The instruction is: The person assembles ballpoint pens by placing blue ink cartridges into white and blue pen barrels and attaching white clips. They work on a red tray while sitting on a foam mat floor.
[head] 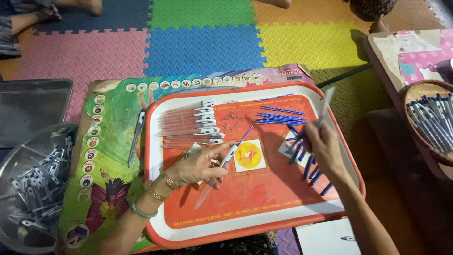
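Observation:
My left hand (198,165) holds a clear pen barrel with a white clip (221,169) over the orange tray (264,208); a thin blue refill sticks out of the barrel's top. My right hand (323,146) hovers over the tray's right side, pinching a blue refill and resting among several short blue pen tips (309,165). A row of clear pen barrels with white clips (191,125) lies at the tray's upper left. A loose bundle of blue refills (281,117) lies at the tray's top middle.
A metal bowl of white pen clips (35,182) sits at the left, with a metal tray (33,106) behind it. A woven basket of finished pens (432,120) stands at the right. One pen (136,137) lies on the colourful board beside the tray. Another person's limbs show at the top left.

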